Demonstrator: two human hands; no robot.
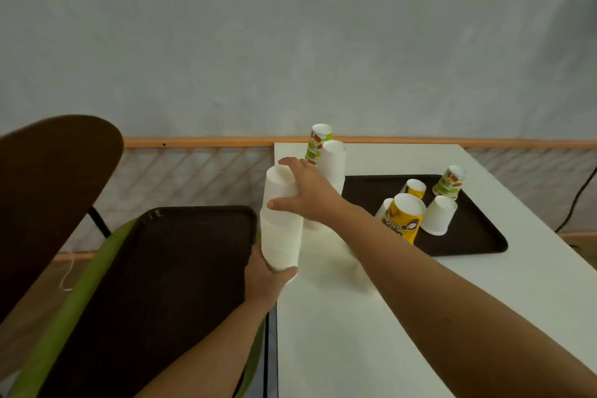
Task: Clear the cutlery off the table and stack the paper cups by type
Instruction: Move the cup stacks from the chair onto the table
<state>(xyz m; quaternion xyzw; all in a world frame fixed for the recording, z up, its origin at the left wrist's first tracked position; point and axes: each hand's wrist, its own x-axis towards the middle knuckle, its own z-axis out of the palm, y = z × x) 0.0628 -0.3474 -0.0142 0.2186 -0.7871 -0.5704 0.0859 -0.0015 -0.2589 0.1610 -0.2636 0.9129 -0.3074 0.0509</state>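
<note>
Stack of white paper cups (280, 229) held near-upright, left grip (263, 278) clasping its base, right grip (307, 194) its top; loose white cup (437, 215) lies right of stack, nearer right grip.

White cup stack (281, 223): plain matt paper. Yellow cup (403, 220): printed paper, slight sheen. Desk (355, 317): smooth, matt white surface. Right tray (468, 239) and left tray (161, 268): dark plastic, matt finish. Wall (290, 26): grey, matt, faintly uneven. Far rail (210, 141): light wood. Left chair back (48, 187): dark, smooth.
</note>
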